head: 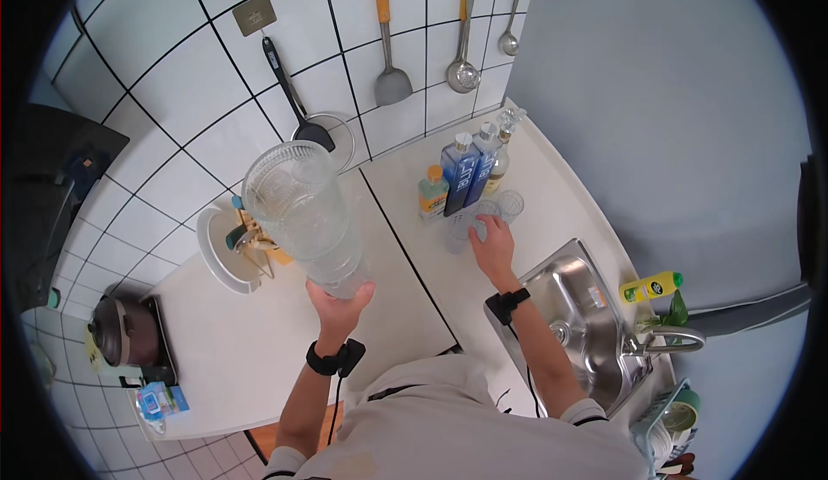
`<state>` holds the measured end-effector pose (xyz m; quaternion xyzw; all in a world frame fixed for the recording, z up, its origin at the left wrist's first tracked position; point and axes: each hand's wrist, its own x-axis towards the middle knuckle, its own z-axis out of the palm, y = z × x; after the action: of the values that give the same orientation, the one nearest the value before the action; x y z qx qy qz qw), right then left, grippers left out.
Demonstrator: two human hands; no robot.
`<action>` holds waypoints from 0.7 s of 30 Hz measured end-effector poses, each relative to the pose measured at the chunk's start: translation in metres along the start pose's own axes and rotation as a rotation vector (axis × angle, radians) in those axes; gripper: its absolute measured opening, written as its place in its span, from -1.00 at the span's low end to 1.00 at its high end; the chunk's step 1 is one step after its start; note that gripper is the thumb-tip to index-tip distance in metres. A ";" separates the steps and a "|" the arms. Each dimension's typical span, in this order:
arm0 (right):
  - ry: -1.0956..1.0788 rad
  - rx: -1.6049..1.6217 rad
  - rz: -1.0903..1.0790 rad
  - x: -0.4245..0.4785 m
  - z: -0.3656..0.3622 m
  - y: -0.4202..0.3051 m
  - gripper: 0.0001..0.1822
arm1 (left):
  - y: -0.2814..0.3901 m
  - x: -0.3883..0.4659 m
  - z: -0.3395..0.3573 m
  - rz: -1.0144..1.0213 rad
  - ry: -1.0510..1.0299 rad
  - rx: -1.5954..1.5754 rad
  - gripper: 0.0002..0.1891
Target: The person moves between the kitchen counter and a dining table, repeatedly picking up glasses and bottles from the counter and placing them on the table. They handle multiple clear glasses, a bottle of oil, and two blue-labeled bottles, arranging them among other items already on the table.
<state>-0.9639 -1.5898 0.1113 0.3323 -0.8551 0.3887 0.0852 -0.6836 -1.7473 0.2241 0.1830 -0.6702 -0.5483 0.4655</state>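
My left hand is wrapped around the narrow lower end of a tall clear glass vase, raised above the counter with its wide, textured rim toward me. My right hand reaches over the right part of the counter, its fingertips at a small clear patterned glass. Whether they grip that glass or only touch it is unclear. Similar glasses stand on either side, one at the right and one at the left. Both wrists wear black bands with cables.
Behind the glasses stand two blue bottles, an orange-capped bottle and a stoppered glass bottle. A steel sink with a faucet lies right. Left are a white container with utensils and a pot. Spatulas hang on the wall.
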 end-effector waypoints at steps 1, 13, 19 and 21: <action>0.003 -0.040 -0.032 0.002 0.003 -0.001 -0.72 | 0.002 -0.001 -0.001 -0.006 0.015 -0.013 -0.47; -0.122 -0.095 -0.097 -0.005 0.002 0.037 -0.70 | 0.003 -0.013 -0.014 0.020 -0.006 -0.025 -0.38; -0.181 -0.142 -0.098 -0.009 0.003 0.046 -0.88 | 0.005 -0.013 -0.011 -0.008 0.015 -0.067 -0.36; -0.164 -0.125 -0.091 -0.016 -0.003 0.045 -0.91 | -0.002 -0.017 -0.017 -0.015 -0.044 -0.035 -0.29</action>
<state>-0.9806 -1.5578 0.0794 0.3954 -0.8659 0.3018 0.0531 -0.6612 -1.7448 0.2146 0.1676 -0.6691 -0.5673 0.4498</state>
